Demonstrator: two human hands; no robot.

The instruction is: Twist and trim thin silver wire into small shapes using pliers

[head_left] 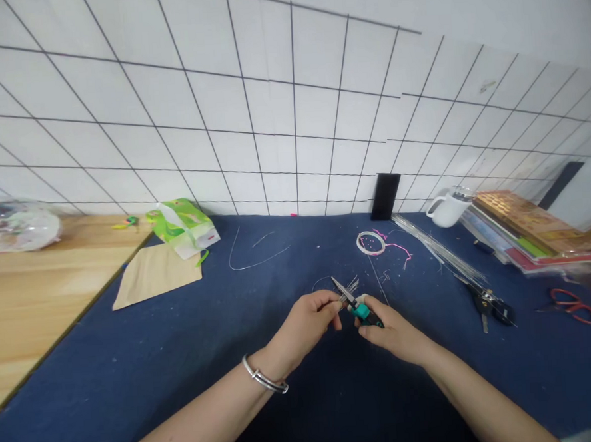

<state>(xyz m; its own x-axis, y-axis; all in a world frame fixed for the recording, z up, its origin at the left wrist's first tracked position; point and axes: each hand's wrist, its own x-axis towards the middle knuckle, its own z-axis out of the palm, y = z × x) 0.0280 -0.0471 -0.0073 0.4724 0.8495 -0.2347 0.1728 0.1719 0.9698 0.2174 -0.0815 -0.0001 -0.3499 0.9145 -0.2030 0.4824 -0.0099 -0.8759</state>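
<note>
The pliers (pixel 362 309) are a bit below and right of the middle of the frame; they lie on a slant, nose to the upper left, handles to the lower right; the nose is gray and the handles green and black; the right hand (pixel 395 328) curls around them; the left hand (pixel 311 319), close by, pinches thin wires (pixel 352 286) that point upper right.
</note>
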